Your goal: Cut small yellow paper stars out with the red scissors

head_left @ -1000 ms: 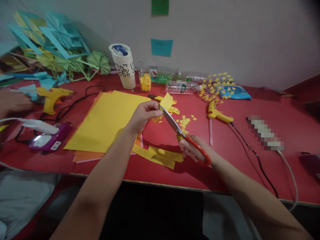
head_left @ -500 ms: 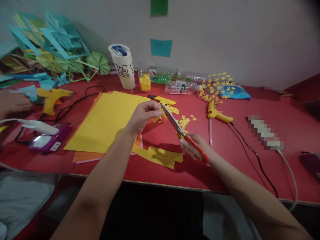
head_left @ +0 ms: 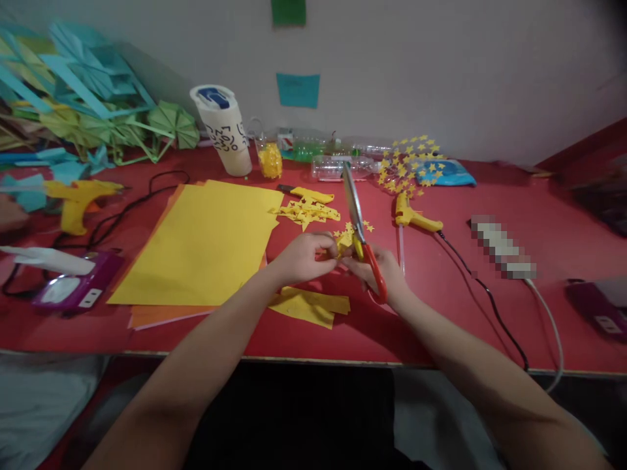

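Note:
Red-handled scissors are in my right hand, blades pointing up and away. A small yellow paper piece is between my two hands. The closed fingers of my left hand meet at its near edge; whether they grip it is too small to tell. Beyond them lie small yellow paper stars and a heap of yellow star-cut scraps. Yellow paper strips rest nearer the table edge. Large yellow sheets lie to the left, over orange ones.
A white tumbler, a cup of yellow pieces and clear bottles stand or lie at the back. Glue guns lie at both sides, with cords. Another person's hand is at far left.
My left hand has moved down from the scrap heap to beside my right hand. The scissors now point more upright. The whole view has shifted slightly.

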The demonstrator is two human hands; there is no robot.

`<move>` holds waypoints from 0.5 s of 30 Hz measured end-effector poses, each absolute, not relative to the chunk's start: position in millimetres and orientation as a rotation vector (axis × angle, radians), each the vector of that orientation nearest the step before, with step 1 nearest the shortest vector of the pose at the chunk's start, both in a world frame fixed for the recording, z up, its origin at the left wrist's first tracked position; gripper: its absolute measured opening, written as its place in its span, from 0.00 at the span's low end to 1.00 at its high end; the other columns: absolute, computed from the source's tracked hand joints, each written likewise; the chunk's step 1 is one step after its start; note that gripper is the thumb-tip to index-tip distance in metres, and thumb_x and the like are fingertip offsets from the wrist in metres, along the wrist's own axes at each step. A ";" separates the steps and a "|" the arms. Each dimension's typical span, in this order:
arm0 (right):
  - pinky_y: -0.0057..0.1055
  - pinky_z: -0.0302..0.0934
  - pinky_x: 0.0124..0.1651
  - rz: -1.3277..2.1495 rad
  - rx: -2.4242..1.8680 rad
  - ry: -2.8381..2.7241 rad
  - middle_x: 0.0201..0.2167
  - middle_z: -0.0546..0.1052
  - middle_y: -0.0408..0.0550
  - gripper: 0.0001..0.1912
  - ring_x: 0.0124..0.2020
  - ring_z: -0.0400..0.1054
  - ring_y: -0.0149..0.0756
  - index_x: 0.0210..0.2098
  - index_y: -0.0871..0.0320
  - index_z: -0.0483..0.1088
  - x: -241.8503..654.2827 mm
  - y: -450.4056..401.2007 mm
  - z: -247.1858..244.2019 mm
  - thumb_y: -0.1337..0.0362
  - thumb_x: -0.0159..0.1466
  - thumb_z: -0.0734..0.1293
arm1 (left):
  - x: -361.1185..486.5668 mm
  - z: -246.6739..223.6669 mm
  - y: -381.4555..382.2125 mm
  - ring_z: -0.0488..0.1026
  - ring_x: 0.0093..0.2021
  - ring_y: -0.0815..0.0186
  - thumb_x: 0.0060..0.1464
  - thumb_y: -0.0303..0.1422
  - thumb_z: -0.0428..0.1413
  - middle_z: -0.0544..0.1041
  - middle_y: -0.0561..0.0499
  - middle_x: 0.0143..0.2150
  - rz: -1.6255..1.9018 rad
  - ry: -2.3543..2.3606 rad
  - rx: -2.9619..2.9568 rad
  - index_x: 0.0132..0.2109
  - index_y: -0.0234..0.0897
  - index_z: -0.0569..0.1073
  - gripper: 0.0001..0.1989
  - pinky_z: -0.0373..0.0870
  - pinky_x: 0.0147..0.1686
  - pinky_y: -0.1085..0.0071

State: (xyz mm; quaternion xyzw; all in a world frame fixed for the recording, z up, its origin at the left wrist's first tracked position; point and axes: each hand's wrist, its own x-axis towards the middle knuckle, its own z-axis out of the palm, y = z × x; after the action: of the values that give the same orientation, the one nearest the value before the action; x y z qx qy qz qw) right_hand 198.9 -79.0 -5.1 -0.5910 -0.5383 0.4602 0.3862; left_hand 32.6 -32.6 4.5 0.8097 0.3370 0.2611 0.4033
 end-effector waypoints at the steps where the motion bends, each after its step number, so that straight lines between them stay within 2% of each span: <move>1: 0.25 0.50 0.14 1.166 -1.511 -1.397 0.15 0.67 0.37 0.12 0.11 0.54 0.25 0.27 0.58 0.66 198.5 -79.4 -6.0 0.56 0.50 0.67 | 33.6 4.2 -33.1 0.67 0.30 0.71 0.46 0.28 0.52 0.70 0.52 0.28 0.653 0.844 2.043 0.25 0.35 0.66 0.04 0.64 0.35 0.70; 8: 0.25 0.53 0.18 1.086 -1.492 -1.441 0.16 0.67 0.38 0.08 0.13 0.55 0.25 0.23 0.57 0.64 201.4 -79.8 -8.2 0.60 0.51 0.66 | 33.4 7.4 -34.3 0.68 0.32 0.70 0.45 0.29 0.53 0.71 0.52 0.29 0.565 0.828 2.028 0.26 0.36 0.69 0.03 0.64 0.35 0.69; 12: 0.27 0.58 0.22 1.021 -1.530 -1.294 0.10 0.60 0.33 0.05 0.10 0.52 0.24 0.22 0.57 0.63 212.1 -67.2 -6.2 0.64 0.51 0.64 | 25.1 11.5 -32.2 0.64 0.27 0.72 0.47 0.30 0.54 0.68 0.54 0.25 0.700 0.819 1.941 0.23 0.36 0.64 0.08 0.63 0.32 0.71; 15: 0.25 0.50 0.15 1.047 -1.635 -1.300 0.08 0.59 0.34 0.05 0.09 0.52 0.25 0.20 0.57 0.62 220.5 -56.1 -7.8 0.65 0.51 0.63 | 19.9 13.0 -29.6 0.62 0.26 0.73 0.46 0.28 0.54 0.66 0.55 0.24 0.803 0.878 1.846 0.22 0.36 0.63 0.08 0.62 0.30 0.72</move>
State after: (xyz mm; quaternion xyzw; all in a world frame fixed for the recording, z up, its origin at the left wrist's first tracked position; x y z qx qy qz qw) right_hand 220.5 -56.1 -7.8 -0.6437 -0.5120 0.4123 0.3918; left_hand 19.9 -29.6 13.0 0.7482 0.3561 0.3257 0.4553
